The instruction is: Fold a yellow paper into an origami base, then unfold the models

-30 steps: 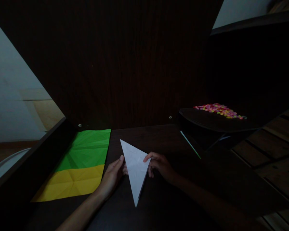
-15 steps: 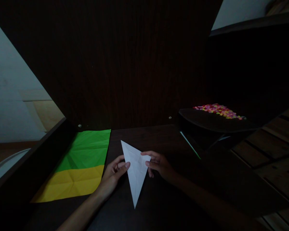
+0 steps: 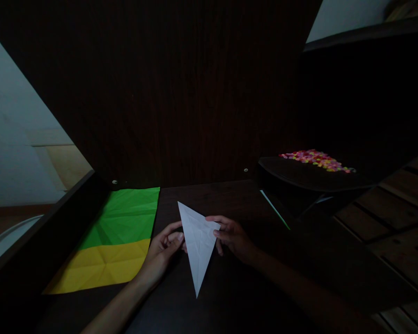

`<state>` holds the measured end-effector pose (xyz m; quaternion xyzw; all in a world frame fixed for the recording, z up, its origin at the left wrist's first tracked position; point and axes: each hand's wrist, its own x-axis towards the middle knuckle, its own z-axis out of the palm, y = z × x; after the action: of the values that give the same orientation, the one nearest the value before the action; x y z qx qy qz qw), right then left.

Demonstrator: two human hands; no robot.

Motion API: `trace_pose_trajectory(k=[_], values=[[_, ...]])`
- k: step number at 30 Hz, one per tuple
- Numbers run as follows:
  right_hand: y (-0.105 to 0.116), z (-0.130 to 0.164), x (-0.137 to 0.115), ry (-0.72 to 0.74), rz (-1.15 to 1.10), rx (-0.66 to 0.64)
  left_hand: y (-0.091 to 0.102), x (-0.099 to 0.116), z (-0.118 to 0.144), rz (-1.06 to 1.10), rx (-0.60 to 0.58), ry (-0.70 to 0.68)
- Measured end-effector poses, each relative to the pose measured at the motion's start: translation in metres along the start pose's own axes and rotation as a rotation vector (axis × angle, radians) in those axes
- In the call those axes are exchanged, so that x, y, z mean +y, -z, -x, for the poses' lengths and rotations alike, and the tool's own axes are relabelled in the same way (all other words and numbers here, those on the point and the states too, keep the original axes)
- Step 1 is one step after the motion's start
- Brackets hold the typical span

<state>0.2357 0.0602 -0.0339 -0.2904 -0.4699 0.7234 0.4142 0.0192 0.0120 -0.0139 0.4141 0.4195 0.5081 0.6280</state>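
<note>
A folded white paper (image 3: 201,241), creased and shaped like a kite with its long point downward, is held just above the dark wooden surface. My right hand (image 3: 230,236) pinches its right corner, thumb in front and index finger along the upper edge. At the left edge, my left hand (image 3: 163,246) has curled fingers reaching behind the paper. Its thumb lies just beside that edge, off the front face. The paper hides the left fingertips.
A creased green and yellow sheet (image 3: 121,232) lies left of my hands. To the right are a thin green-and-white strip (image 3: 275,209) and a dark curved shelf (image 3: 285,174) bearing small colourful pieces (image 3: 316,160). A tall dark panel (image 3: 195,93) stands behind; a raised edge (image 3: 55,218) runs along the left.
My left thumb has slid off the paper's front face to its left edge. The paper and my right hand have shifted slightly right and up.
</note>
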Motion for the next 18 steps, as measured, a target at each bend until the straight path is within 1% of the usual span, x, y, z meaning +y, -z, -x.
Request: trace_pose_trajectory(k=[10, 14, 18], values=[[0.0013, -0.0003, 0.0002, -0.050, -0.048, -0.033, 0.0004, 0.0016, 0.0003, -0.030, -0.015, -0.009], [0.0008, 0.0000, -0.0013, -0.052, -0.026, -0.031, -0.0013, 0.0034, 0.0007, -0.037, 0.024, -0.005], [-0.0016, 0.0035, -0.0042, -0.031, 0.049, -0.050, -0.0026, 0.0028, -0.0003, -0.051, 0.057, -0.009]])
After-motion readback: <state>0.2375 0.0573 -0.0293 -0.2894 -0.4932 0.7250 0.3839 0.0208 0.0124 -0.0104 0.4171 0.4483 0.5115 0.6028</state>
